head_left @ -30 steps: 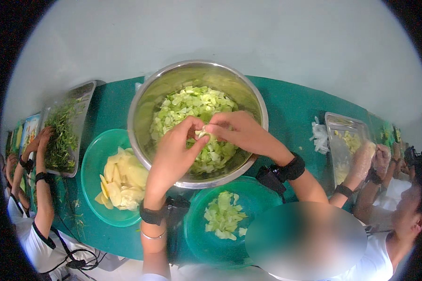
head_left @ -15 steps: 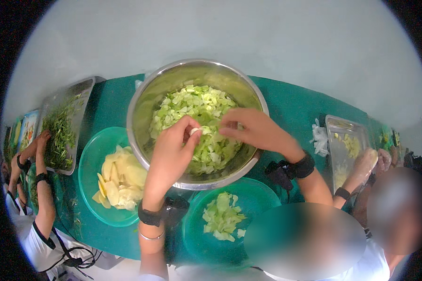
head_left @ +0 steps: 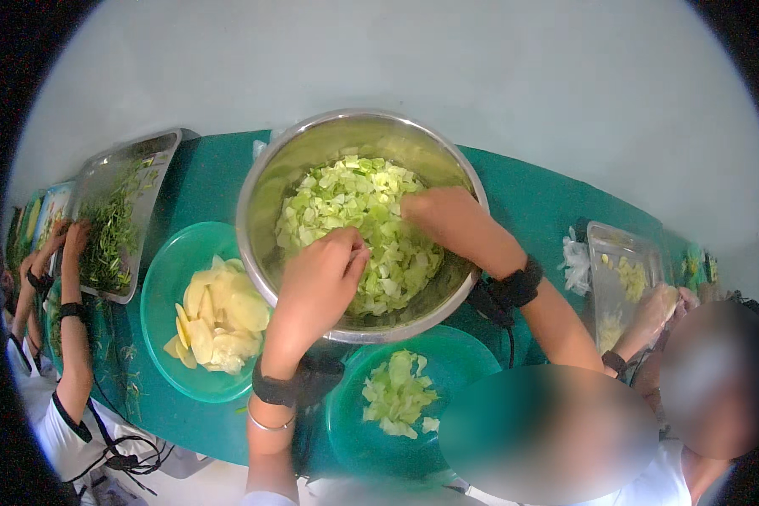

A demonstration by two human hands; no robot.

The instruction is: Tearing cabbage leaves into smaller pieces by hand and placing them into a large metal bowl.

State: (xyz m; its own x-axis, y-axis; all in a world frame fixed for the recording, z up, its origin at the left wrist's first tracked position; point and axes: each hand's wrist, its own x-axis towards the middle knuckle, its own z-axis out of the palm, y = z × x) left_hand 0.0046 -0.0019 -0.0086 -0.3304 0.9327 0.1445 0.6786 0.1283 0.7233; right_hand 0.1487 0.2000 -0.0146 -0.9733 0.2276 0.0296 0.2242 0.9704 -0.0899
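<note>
A large steel bowl (head_left: 249, 244) stands in front of me, with chopped pale-green cabbage (head_left: 329, 194) in it. My left hand (head_left: 320, 274) hangs over the near side of the bowl, thumb and fingers pinched together; whatever they hold is hidden. Farther right, my right hand (head_left: 447, 219) is low over the cabbage, its fingers curled under and out of sight. A green plastic bowl (head_left: 455, 354) with a small pile of cabbage pieces (head_left: 399, 395) sits nearest me, below the steel one. Left of that, another green bowl (head_left: 156, 316) holds pale yellow slices (head_left: 223, 316).
On the left, a co-worker's hands (head_left: 69, 240) touch a metal tray (head_left: 156, 181) of green stalks. At right, another person's hands (head_left: 662, 304) work by a tray (head_left: 607, 232) of pale pieces, beside a crumpled plastic bag (head_left: 576, 266). A green cloth (head_left: 202, 181) covers the table.
My right hand has turned and its fingers have curled down out of sight. The small white piece that showed in my left fingertips no longer shows. The view has shifted slightly.
</note>
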